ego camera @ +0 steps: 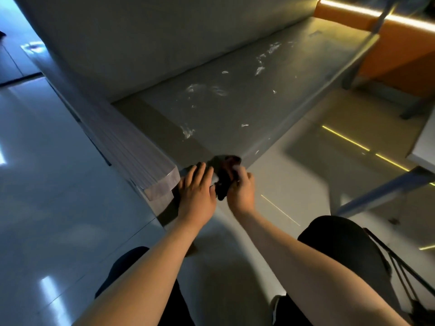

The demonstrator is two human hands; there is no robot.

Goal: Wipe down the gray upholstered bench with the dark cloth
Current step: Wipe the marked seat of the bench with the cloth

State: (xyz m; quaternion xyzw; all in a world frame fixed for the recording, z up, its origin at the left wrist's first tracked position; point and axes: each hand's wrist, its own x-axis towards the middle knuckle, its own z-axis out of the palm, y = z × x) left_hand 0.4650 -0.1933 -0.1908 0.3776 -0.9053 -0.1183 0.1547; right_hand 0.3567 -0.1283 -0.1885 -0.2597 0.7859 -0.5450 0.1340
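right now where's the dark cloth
In the head view the dark cloth sits at the near corner of the bench, gripped by the right hand, left hand beside it.

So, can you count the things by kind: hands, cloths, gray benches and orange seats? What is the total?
Hands: 2, left hand and right hand
dark cloth: 1
gray bench: 1
orange seat: 1
Total: 5

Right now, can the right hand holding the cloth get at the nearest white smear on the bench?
Probably yes. The right hand grips the dark cloth at the corner of the bench, and only bare seat lies between it and the nearest white smear.
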